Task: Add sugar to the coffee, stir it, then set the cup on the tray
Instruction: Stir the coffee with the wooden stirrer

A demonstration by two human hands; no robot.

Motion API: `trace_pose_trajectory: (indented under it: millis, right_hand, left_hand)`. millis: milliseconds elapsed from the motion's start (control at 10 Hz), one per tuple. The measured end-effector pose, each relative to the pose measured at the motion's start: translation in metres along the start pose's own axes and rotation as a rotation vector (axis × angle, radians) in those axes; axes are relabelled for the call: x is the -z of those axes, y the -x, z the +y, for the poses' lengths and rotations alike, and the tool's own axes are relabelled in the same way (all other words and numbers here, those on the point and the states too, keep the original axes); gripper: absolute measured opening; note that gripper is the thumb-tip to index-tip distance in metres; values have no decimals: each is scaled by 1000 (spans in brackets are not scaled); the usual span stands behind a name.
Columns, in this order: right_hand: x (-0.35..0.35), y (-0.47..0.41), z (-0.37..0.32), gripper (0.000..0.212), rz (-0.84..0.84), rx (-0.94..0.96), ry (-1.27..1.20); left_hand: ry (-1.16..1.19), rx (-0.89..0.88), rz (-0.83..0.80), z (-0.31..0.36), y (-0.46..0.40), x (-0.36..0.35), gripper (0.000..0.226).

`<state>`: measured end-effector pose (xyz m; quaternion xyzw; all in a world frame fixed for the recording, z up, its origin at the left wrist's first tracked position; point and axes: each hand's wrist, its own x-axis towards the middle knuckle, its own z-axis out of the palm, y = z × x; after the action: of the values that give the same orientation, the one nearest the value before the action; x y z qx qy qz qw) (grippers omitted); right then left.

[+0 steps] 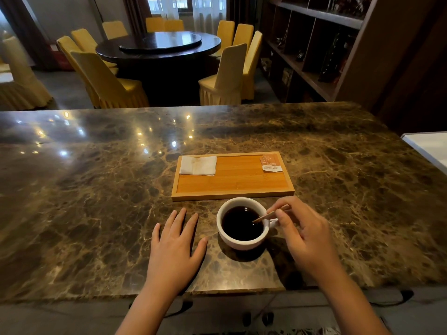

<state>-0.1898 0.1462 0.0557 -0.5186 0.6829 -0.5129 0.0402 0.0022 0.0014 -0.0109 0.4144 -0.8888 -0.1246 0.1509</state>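
Note:
A white cup full of black coffee stands on the marble counter, just in front of the wooden tray. My right hand pinches a thin wooden stir stick whose lower tip dips into the coffee at the cup's right side. My left hand lies flat on the counter, fingers apart, just left of the cup and not touching it. An orange sugar packet lies in the tray's far right corner.
A folded white napkin lies in the tray's far left corner. The brown marble counter stretches wide to both sides. A white surface borders it at the right. Beyond are yellow chairs, a round dark table and shelves.

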Motion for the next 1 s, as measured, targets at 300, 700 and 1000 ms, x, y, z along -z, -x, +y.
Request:
trace_pose_trajectory:
  millis: [300, 700, 1000]
  right_hand:
    - [-1, 1, 0, 14, -61, -133, -317]
    - [28, -27, -10, 18, 38, -99, -300]
    - [30, -64, -31, 21, 4, 54, -204]
  left_hand:
    - [-10, -3, 0, 0, 0, -1, 57]
    - [-20, 0, -2, -1, -1, -1, 58]
    - [-37, 25, -20, 0, 0, 0, 60]
